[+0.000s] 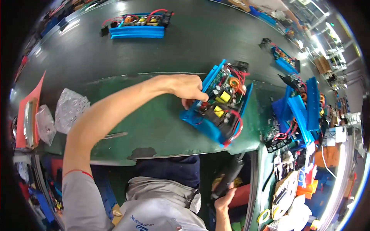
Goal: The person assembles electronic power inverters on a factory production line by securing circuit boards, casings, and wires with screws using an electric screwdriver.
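On the green table (pixel 131 115), left hand (pixel 188 87) grips blue-cased circuit unit (pixel 225 96), apparently steadying it. Right hand (pixel 224 198) clasps black tool (pixel 230 174); next move likely calls for raising it.

The left hand (pixel 189 89) gripped the left side of a blue-framed circuit assembly (pixel 224 98) at the green worktop (pixel 162 121); the right hand (pixel 226 198) held a black tool (pixel 229 176) near its front edge.

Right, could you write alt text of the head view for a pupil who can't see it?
A person's left hand touches an open blue-sided circuit unit on a green work surface, while the right hand grips a black handheld tool. More blue units lie beyond and to the right.
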{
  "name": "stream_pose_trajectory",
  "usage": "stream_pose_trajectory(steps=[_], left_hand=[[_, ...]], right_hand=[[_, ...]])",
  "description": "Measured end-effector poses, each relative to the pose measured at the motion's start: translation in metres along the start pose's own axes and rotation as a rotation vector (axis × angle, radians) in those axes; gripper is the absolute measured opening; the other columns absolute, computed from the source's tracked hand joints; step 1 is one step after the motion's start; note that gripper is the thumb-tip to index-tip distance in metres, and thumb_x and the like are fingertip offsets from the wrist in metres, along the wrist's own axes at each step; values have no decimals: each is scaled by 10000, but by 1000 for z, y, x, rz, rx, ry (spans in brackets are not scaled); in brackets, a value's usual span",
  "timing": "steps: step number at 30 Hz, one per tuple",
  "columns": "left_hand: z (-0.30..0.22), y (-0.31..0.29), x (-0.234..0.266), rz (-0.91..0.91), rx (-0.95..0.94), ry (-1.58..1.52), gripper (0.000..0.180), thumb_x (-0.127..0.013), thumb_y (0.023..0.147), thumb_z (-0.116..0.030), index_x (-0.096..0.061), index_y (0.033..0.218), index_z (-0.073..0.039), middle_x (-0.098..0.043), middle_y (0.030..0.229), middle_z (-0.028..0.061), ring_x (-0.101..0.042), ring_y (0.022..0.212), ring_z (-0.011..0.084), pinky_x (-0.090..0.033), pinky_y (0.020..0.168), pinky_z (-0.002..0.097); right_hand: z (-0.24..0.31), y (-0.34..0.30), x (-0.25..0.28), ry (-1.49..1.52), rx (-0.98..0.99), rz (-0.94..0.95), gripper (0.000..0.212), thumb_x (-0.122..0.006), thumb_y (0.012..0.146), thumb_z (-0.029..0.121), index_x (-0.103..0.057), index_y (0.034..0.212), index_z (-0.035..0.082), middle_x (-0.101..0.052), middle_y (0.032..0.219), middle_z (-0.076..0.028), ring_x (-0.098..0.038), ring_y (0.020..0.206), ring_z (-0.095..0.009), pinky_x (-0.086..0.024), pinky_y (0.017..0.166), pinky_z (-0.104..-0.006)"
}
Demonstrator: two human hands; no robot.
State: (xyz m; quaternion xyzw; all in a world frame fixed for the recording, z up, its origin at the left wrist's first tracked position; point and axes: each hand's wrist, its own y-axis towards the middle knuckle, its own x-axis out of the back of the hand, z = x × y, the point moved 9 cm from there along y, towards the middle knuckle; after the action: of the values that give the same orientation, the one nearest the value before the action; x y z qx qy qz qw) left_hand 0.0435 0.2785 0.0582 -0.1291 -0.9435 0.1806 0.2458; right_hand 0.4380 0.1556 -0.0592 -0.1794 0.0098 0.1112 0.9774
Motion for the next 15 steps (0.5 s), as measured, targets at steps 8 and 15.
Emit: stream_pose_trajectory(steps=[8, 15], left_hand=[[83, -85, 53, 77, 103, 284, 327, -736, 829, -278, -648, 732, 22, -627, 636, 78, -607, 601, 150, -492, 576, 349], [122, -141, 98, -177, 104, 379, 303, -762, 822, -266, -685, 923, 9, -704, 798, 111, -670, 750, 208, -525, 693, 366]], right_hand=[[95, 64, -43, -247, 159, 22, 392, -584, 1011, 378, -556, 1244, 63, -576, 795, -10, -535, 682, -108, -416, 624, -249], [145, 128, -93, -643, 241, 66, 532, -682, 978, 312, -537, 1382, -3, -609, 923, -27, -540, 832, -119, -433, 758, -284]])
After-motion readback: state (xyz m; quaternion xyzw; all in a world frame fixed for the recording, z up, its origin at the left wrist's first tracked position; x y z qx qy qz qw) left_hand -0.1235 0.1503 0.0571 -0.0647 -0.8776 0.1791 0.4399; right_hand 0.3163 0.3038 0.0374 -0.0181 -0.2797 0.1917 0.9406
